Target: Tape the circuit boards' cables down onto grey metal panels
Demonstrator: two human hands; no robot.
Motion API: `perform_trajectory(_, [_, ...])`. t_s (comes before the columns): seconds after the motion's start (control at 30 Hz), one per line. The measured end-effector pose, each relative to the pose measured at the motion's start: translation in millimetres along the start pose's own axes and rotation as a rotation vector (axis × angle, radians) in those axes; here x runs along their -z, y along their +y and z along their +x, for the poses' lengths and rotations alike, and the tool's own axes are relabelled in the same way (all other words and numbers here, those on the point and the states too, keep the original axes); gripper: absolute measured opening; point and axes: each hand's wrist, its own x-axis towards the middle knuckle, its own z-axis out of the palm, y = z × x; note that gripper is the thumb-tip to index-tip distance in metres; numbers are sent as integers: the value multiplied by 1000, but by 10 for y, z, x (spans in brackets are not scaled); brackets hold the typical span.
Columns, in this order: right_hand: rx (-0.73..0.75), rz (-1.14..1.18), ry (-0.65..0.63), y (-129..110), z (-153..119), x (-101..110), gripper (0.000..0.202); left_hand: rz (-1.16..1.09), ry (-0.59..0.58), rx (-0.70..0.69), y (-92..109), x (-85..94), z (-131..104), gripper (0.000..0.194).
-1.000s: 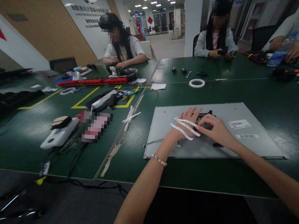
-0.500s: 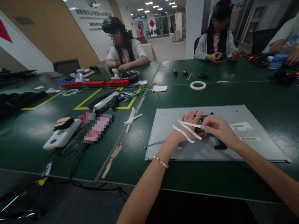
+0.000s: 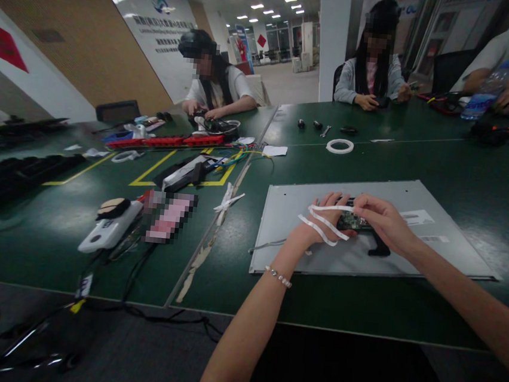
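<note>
A grey metal panel (image 3: 432, 259) lies flat on the green table (image 3: 374, 160) before me. My left hand (image 3: 319, 221) rests palm down on the panel with fingers spread, and two white tape strips (image 3: 323, 229) lie across its back. My right hand (image 3: 380, 218) pinches the end of the upper strip above a small dark circuit board (image 3: 354, 223) on the panel. A black cable piece (image 3: 379, 249) lies on the panel just under my right wrist.
A white tape roll (image 3: 340, 146) sits beyond the panel. Left of it lie a white tool (image 3: 109, 232), cables (image 3: 139, 270), a red power strip (image 3: 164, 141) and white scraps (image 3: 227, 200). Three other people sit at the far side.
My right hand has lifted off the circuit board and now pulls one end of the upper tape strip up from my left hand. The view shifted slightly.
</note>
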Motion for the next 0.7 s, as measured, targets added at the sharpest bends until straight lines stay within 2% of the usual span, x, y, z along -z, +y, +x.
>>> perform_trajectory(0.17, [-36,33,256,16,106,267,22,-9,-57,50,17,43,5,90])
perform_trajectory(0.33, [-145,-15,447,172,178,505,24,-16,-68,51,27,62,-3,88])
perform_trajectory(0.4, [-208,-15,470,233,182,589,27,-19,-65,46,21,58,-2,88])
perform_trajectory(0.53, [-319,-139,429,302,179,731,31,-13,-61,41,5,29,11,87])
perform_trajectory(0.7, [-359,-230,374,283,165,710,33,5,-51,47,-3,-1,19,87])
